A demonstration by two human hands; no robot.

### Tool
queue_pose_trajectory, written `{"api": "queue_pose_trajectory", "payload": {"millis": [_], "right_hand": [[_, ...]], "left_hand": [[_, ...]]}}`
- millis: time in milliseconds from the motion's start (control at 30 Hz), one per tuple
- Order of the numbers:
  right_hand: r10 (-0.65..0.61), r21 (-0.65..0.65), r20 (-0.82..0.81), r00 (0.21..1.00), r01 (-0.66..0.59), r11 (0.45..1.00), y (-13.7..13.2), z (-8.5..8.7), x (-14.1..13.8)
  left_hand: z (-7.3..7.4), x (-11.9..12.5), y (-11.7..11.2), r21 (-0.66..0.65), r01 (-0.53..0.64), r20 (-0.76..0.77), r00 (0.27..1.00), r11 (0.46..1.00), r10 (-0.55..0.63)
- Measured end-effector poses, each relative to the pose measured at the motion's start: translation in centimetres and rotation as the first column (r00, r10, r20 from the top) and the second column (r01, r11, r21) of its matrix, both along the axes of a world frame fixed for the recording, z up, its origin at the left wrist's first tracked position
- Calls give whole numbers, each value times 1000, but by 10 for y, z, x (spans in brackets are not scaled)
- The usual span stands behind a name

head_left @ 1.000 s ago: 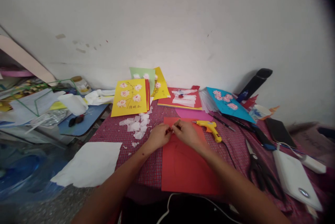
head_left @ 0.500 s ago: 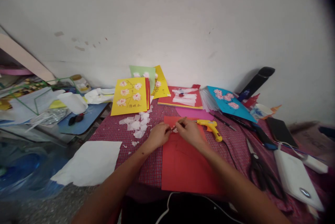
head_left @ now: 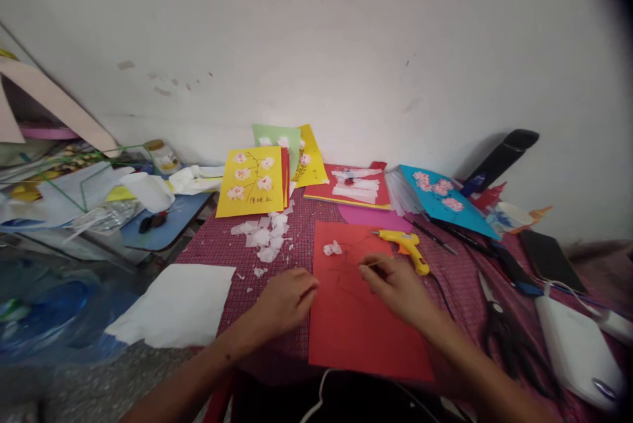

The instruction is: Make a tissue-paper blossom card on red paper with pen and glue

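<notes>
A red sheet of paper [head_left: 366, 337] with faint dark branch lines lies in front of me. Near its upper left sits a small white-pink tissue flower [head_left: 333, 248]. My right hand [head_left: 395, 284] is over the sheet's right half, thumb and fingers closed on a thin light-coloured stick [head_left: 373, 263]. At the sheet's left edge is my left hand [head_left: 287, 298], its fingers curled together; whatever they hold, if anything, is hidden. A yellow glue gun [head_left: 403, 242] lies beyond my right hand, partly over the sheet's upper right corner. Torn white tissue pieces [head_left: 267, 235] are scattered left of the sheet.
White tissue [head_left: 173, 304] overhangs the table's left edge. Flower cards, one yellow [head_left: 252, 196] and one blue [head_left: 442, 202], stand at the back. Black scissors [head_left: 509, 337], a white power bank [head_left: 576, 344] and a dark phone [head_left: 551, 261] lie on the right.
Both hands have parted from the tissue flower, leaving it uncovered on the red sheet. My left hand moved left and nearer; my right hand moved right and nearer with the stick.
</notes>
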State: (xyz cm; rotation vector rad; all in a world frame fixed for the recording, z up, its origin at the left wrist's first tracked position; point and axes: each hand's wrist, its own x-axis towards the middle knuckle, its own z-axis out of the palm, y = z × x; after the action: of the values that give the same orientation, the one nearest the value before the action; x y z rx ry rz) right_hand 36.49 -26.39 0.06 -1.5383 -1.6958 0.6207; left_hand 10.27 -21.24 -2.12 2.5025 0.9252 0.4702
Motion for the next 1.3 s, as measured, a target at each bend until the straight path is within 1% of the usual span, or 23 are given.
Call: {"api": "queue_pose_trajectory", "payload": {"millis": [33,67,133,167,200,267,333,367,433,500,600,700,900,1033,1133,1167,1233,1267,1300], "right_hand": [[9,-9,11,1000,-9,1000,-5,-3,1],[15,-18,15,1000,-15,1000,-9,-5,2],[21,-31,0,1000,-21,999,-16,-10,2],[23,-37,-11,1000,-24,999,-18,-12,1],[24,-42,-20,1000,-25,999,-20,-14,0],[28,-47,-34,999,-29,998,-24,-14,-1],[40,-53,-45,998,-42,998,-27,-13,-2],[45,-57,-50,998,-48,997,-28,-13,-2],[50,-69,-54,997,-54,996,-30,-12,-2],[48,-81,-59,997,-52,995,-30,-13,-2],[51,-87,-63,997,-56,995,-30,-15,-3],[54,-88,-63,997,-59,994,-31,-17,-5],[48,-92,-79,996,-55,994,-33,-18,-6],[51,-98,-82,995,-59,993,-34,-19,-8],[55,-93,-73,996,-62,994,-34,-19,-8],[53,-88,-72,996,-59,994,-35,-19,-9],[51,-78,-78,996,-57,995,-35,-19,-9],[54,-70,-88,995,-60,996,-34,-19,-9],[55,-58,-106,993,-61,996,-34,-18,-9]], "left_hand": [[-1,-9,5,24,-45,-31,998,999,46],[-2,-18,15,54,-114,-60,991,992,117],[-2,-37,44,139,-291,-70,950,946,303],[-1,-46,60,171,-348,-69,929,922,364],[1,-55,75,191,-369,-84,917,910,390],[4,-70,99,226,-450,-117,868,864,483],[5,-80,113,232,-493,-163,830,838,533],[5,-83,117,218,-489,-188,828,845,528],[2,-86,118,163,-449,-218,852,879,476],[-1,-86,114,116,-402,-203,886,908,418],[-4,-85,108,121,-351,-144,919,929,366],[-5,-85,105,136,-303,-141,937,943,321],[-5,-76,99,163,-308,-97,940,937,326],[-5,-62,93,187,-262,-160,943,947,293],[-6,-54,91,197,-286,-200,925,938,324],[-6,-53,91,195,-298,-189,923,934,334],[-3,-53,90,155,-338,-105,929,928,356],[-1,-54,89,102,-362,-39,929,927,367],[2,-55,88,23,-383,38,923,923,382]]}}
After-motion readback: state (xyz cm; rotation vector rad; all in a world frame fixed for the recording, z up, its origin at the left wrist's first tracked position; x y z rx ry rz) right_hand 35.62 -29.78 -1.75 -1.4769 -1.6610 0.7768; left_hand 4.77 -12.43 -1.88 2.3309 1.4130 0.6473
